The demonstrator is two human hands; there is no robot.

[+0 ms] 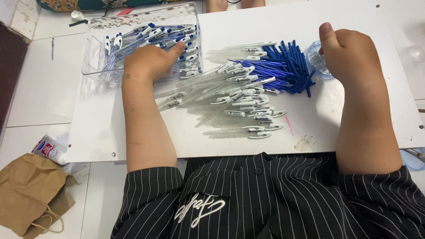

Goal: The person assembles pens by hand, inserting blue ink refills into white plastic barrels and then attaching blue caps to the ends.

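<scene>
Seen from above: a white desk [110, 132] filling the middle of the frame, set over a pale tiled floor.

Left hand [148, 62] in the upper left of the frame, resting at the near edge of a clear plastic bin [95, 53], fingers curled under, thumb stretched toward the assembled blue-and-white pens [177, 37] lying inside. Grip drawn together, but whether clamped on a pen cannot be told, since the fingers are hidden beneath the hand.

Right hand [349, 55] in the upper right, closed into a loose fist with the thumb up, touching or just over a small round clear dish [315, 59] holding tiny grey parts. Nothing visible inside that grip; contents cannot be told.

Between the two hands, centre of the frame: a spread heap of clear pen barrels [230, 95], fanned across the desk. Just right of it, beside the dish, a pile of blue pen refills [287, 66], tips pointing many ways.

Lower left of the frame, on the floor: a crumpled brown paper bag [28, 190] and a small carton [48, 148] just above it. Along the bottom edge, a dark pinstriped shirt [274, 199].
</scene>
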